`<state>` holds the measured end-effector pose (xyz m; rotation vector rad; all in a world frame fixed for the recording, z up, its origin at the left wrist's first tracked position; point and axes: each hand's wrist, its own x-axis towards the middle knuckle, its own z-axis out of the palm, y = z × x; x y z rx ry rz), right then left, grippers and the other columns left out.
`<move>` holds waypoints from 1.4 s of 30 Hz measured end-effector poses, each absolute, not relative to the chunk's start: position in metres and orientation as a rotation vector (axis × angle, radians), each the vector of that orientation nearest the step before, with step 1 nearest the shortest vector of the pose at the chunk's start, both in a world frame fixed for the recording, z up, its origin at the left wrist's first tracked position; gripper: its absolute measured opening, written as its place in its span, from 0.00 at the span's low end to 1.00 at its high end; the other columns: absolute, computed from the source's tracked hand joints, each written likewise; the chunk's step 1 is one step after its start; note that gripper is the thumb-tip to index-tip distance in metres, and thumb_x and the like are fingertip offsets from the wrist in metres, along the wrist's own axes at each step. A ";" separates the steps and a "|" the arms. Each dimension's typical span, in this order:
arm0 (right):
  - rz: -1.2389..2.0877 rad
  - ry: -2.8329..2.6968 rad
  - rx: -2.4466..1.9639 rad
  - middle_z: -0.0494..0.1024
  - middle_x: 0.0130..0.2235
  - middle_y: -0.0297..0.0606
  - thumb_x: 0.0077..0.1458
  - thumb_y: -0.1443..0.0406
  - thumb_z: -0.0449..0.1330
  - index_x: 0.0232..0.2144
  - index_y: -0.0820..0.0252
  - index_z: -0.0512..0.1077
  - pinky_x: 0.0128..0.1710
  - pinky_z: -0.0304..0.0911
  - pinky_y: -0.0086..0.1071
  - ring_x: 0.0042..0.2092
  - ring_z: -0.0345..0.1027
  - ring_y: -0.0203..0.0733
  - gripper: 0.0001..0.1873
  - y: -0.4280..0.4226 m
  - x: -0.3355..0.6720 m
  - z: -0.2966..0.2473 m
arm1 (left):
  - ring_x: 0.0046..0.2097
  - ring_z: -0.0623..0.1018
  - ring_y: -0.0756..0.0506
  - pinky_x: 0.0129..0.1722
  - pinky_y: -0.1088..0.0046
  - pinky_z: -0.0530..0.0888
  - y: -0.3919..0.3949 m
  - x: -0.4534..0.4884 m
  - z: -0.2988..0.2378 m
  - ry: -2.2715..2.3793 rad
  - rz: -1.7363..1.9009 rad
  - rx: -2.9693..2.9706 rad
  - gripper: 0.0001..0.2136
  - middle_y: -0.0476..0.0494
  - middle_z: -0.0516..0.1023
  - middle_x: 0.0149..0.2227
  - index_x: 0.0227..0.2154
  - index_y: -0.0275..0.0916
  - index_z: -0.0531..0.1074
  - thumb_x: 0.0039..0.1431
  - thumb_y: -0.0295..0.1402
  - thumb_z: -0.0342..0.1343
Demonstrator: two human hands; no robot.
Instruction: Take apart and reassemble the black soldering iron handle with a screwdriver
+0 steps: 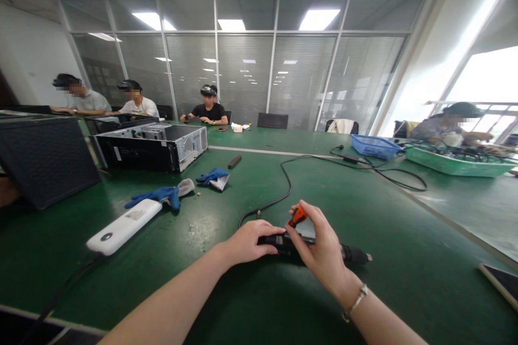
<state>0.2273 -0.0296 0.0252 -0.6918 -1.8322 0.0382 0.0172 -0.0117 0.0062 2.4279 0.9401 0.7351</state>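
A black electric screwdriver (352, 253) lies on the green table (226, 302), its tip pointing right and a cable leaving its left end. My left hand (251, 240) is wrapped round its left part and holds it against the table. Just above the tool's middle, my right hand (324, 248) pinches a small screwdriver with an orange and black handle (298, 216). The small screwdriver's point is hidden, so I cannot tell exactly where it touches the tool. Part of the tool's middle is covered by my right hand.
Left of my hands lie a white oblong device (125, 226) and blue-grey work gloves (162, 195). An open computer case (154, 145) stands behind. The black cable (289, 183) runs to the blue basket (376, 146), beside a green basket (457, 164). Several people sit around the table.
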 end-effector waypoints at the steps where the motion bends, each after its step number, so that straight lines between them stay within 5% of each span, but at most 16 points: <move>1: 0.001 -1.820 -0.706 0.73 0.48 0.42 0.59 0.70 0.59 0.61 0.50 0.57 0.47 0.71 0.40 0.48 0.71 0.45 0.30 -0.029 0.228 0.025 | 0.48 0.76 0.41 0.50 0.67 0.70 -0.012 0.017 0.006 0.939 0.732 2.429 0.24 0.41 0.77 0.48 0.55 0.42 0.71 0.54 0.34 0.65; 8: 0.126 -1.906 -0.709 0.72 0.52 0.45 0.62 0.70 0.52 0.66 0.52 0.47 0.50 0.70 0.43 0.51 0.71 0.44 0.33 -0.033 0.228 0.024 | 0.48 0.76 0.41 0.51 0.67 0.70 -0.012 0.017 0.006 0.925 0.740 2.438 0.23 0.41 0.77 0.48 0.56 0.43 0.70 0.56 0.36 0.63; 13: -0.035 -1.855 -0.749 0.75 0.46 0.41 0.60 0.68 0.57 0.62 0.50 0.57 0.44 0.73 0.39 0.46 0.73 0.44 0.29 -0.033 0.229 0.027 | 0.50 0.76 0.41 0.53 0.66 0.69 -0.015 0.017 0.009 0.937 0.722 2.457 0.24 0.41 0.76 0.50 0.57 0.43 0.69 0.57 0.36 0.62; 19: 0.073 -1.850 -0.698 0.76 0.49 0.42 0.61 0.72 0.54 0.65 0.51 0.51 0.48 0.72 0.43 0.48 0.74 0.44 0.32 -0.029 0.233 0.019 | 0.53 0.75 0.40 0.55 0.65 0.68 -0.016 0.007 0.018 1.034 0.754 2.410 0.28 0.40 0.76 0.53 0.57 0.41 0.68 0.53 0.36 0.65; 28: 0.180 -1.645 -0.402 0.74 0.48 0.42 0.57 0.78 0.56 0.64 0.46 0.50 0.45 0.74 0.47 0.47 0.74 0.45 0.38 -0.039 0.224 0.015 | 0.38 0.80 0.45 0.40 0.73 0.72 -0.012 -0.005 0.025 1.153 0.722 2.337 0.13 0.45 0.82 0.36 0.39 0.37 0.80 0.48 0.32 0.68; 42: 0.148 -1.772 -0.482 0.75 0.48 0.43 0.59 0.76 0.55 0.61 0.50 0.55 0.45 0.75 0.44 0.48 0.74 0.44 0.31 -0.033 0.213 -0.003 | 0.44 0.79 0.43 0.47 0.71 0.72 -0.006 0.006 0.000 1.006 0.860 2.395 0.14 0.42 0.82 0.41 0.43 0.37 0.79 0.53 0.32 0.66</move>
